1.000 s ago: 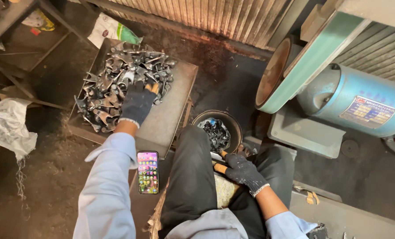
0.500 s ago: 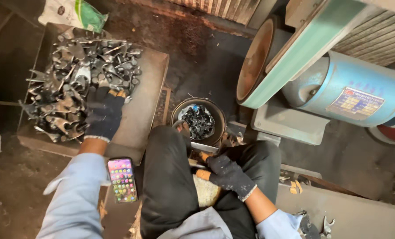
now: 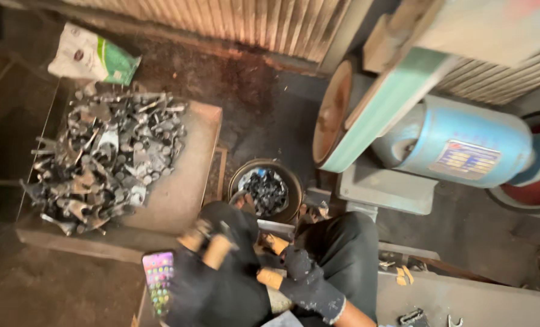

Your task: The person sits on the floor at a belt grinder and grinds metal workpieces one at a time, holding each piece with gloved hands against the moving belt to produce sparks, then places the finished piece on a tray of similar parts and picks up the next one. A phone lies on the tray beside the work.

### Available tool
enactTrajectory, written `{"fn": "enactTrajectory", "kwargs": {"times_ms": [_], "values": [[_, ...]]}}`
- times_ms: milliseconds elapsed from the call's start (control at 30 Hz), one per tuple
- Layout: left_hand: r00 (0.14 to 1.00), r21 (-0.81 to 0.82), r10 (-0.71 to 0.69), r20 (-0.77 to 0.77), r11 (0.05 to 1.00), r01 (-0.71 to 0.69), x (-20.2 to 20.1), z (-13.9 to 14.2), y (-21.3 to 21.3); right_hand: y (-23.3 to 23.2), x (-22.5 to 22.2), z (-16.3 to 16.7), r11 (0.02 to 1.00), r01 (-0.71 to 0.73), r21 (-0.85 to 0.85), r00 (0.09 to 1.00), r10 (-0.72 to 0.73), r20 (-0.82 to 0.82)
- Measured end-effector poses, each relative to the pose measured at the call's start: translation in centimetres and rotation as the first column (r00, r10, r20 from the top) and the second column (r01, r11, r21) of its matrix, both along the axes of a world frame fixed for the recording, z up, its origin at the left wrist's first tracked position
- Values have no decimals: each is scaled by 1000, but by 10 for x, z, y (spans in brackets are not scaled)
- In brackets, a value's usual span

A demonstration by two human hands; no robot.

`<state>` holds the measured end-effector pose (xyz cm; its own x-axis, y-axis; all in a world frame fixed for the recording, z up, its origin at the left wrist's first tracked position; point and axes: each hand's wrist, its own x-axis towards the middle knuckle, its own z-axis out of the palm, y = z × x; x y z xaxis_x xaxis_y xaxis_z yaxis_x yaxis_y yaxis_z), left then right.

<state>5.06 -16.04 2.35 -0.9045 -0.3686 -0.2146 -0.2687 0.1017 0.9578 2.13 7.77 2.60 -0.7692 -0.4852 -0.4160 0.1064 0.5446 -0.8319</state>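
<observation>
Both hands in dark gloves w/ orange fingertips, low centre over the lap. Left hand (image 3: pixel 218 266) is blurred, fingers curled in — looks closed around a small dark metal part (image 3: pixel 212 229), tho blur hides the exact grip. Right hand (image 3: pixel 300 278) sits just beside it, fingers bent toward the left; can't tell if it holds anything. A phone (image 3: pixel 158 281) w/ lit colourful screen lies just left of the left hand. Round bowl (image 3: pixel 268 191) of dark metal bits sits on the floor right above the hands, between the knees. Upper left, a low bench (image 3: pixel 182 194) carries a big heap of grey metal parts (image 3: pixel 103 160), well apart from the hands. White-green bag (image 3: pixel 91 57) behind it by the corrugated wall. To the right — a belt grinder (image 3: pixel 366 115) w/ green belt, and a blue motor (image 3: pixel 463 145) next to it.
</observation>
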Motion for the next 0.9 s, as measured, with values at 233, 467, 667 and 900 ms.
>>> {"fn": "enactTrajectory", "kwargs": {"times_ms": [233, 467, 667, 900], "values": [[808, -649, -510, -296, 728, 221, 36, 19, 82, 11, 33, 2, 768, 343, -541, 922, -166, 349], [698, -352, -608, 379, 603, 716, 37, -4, 102, 42, 57, -1, 678, 594, -433, 803, -468, 369], [780, -335, -626, 4, 734, 591, 22, -28, 142, 48, 53, 42, 858, 509, 69, 857, -497, -133], [720, -417, -679, -142, 701, 579, 17, -36, 150, 72, 54, 38, 768, 523, -369, 852, -489, 189]]}}
